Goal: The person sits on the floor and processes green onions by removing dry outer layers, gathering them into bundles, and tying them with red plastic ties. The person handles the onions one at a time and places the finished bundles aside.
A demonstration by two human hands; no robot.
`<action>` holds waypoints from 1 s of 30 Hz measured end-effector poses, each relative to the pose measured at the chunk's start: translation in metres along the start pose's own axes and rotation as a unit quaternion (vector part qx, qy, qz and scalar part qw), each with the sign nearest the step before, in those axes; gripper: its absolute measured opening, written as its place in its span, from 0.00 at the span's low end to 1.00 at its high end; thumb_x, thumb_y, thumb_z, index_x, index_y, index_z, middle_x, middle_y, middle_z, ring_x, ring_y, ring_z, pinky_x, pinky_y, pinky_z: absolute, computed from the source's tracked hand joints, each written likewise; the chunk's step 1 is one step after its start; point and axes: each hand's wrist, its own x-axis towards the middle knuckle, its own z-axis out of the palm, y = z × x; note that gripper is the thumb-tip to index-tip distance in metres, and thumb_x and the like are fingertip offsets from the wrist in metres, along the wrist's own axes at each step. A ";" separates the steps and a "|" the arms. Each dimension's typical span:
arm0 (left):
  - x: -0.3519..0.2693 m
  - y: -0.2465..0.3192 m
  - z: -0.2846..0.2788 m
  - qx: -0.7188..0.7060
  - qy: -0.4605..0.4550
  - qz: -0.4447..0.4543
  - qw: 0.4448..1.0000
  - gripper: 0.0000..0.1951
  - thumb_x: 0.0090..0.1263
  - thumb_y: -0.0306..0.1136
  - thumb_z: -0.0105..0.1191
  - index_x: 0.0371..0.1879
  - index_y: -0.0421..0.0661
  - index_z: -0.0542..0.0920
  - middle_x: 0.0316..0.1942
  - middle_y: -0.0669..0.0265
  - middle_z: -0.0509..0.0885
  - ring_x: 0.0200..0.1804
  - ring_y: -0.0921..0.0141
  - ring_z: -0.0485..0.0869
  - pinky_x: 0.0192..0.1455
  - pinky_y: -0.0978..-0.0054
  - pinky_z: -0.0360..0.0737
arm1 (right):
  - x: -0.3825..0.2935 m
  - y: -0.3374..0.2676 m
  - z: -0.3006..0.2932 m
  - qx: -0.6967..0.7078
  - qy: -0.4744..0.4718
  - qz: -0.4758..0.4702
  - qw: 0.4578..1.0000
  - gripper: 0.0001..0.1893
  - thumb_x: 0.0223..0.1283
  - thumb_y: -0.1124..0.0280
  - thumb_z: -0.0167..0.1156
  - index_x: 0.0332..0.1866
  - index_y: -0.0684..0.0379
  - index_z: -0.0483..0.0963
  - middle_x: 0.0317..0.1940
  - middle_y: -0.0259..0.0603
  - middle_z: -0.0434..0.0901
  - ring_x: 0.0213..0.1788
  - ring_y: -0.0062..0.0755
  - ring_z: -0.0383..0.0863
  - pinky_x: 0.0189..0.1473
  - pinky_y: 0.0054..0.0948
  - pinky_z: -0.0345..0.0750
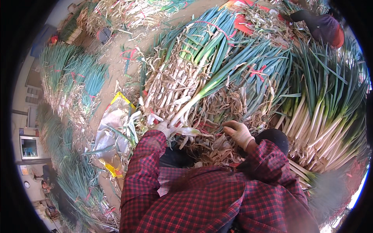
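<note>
My left hand (163, 128), in a striped pale work glove, grips the root end of a large green onion (188, 108). Its white stalk slants up and right, and its green leaves lie across the pile. A loose strip of peeled skin (188, 131) hangs beside that hand. My right hand (239, 135), gloved alike, hovers over dry husks (221, 147) with thumb and fingers slightly apart and nothing visible between them. Just beyond both hands lies a bundle of unpeeled green onions (172, 84) with brown, dry outer skins.
Clean white-stalked green onions (317, 128) are heaped at my right. A second bundle (256, 78) bears a red tie (258, 72). A silver and yellow plastic sack (113, 131) lies at left, near more bundles (72, 78). Another person (323, 27) bends at the upper right.
</note>
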 end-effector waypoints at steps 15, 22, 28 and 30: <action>-0.076 0.146 0.035 -0.068 0.210 0.347 0.912 0.22 0.58 0.33 0.69 0.53 0.43 0.82 0.46 0.51 0.86 0.47 0.52 0.85 0.53 0.54 0.81 | 0.058 -0.041 -0.012 0.556 0.181 0.046 0.810 0.26 0.69 0.44 0.64 0.58 0.56 0.74 0.38 0.38 0.79 0.43 0.40 0.79 0.54 0.46 0.76; -0.133 0.197 0.048 -0.349 -0.043 0.415 0.839 0.35 0.68 0.44 0.69 0.72 0.44 0.72 0.59 0.53 0.84 0.57 0.64 0.84 0.60 0.66 0.80 | -0.021 -0.066 -0.049 0.542 0.152 -0.168 0.809 0.15 0.71 0.58 0.65 0.53 0.56 0.75 0.18 0.22 0.60 0.16 0.21 0.61 0.23 0.27 0.64; -0.160 0.215 0.063 -0.486 -0.101 0.323 0.806 0.18 0.75 0.40 0.63 0.55 0.40 0.85 0.48 0.64 0.87 0.47 0.74 0.83 0.52 0.73 0.81 | -0.072 -0.080 -0.052 0.504 0.042 -0.284 0.815 0.16 0.72 0.60 0.59 0.57 0.57 0.77 0.19 0.26 0.65 0.18 0.24 0.66 0.26 0.31 0.67; -0.173 0.216 0.064 -0.496 -0.051 0.364 0.787 0.17 0.74 0.39 0.64 0.53 0.40 0.85 0.45 0.64 0.87 0.45 0.74 0.84 0.50 0.73 0.82 | -0.082 -0.086 -0.051 0.478 0.060 -0.322 0.815 0.19 0.70 0.59 0.60 0.60 0.58 0.76 0.21 0.28 0.68 0.20 0.27 0.68 0.28 0.33 0.69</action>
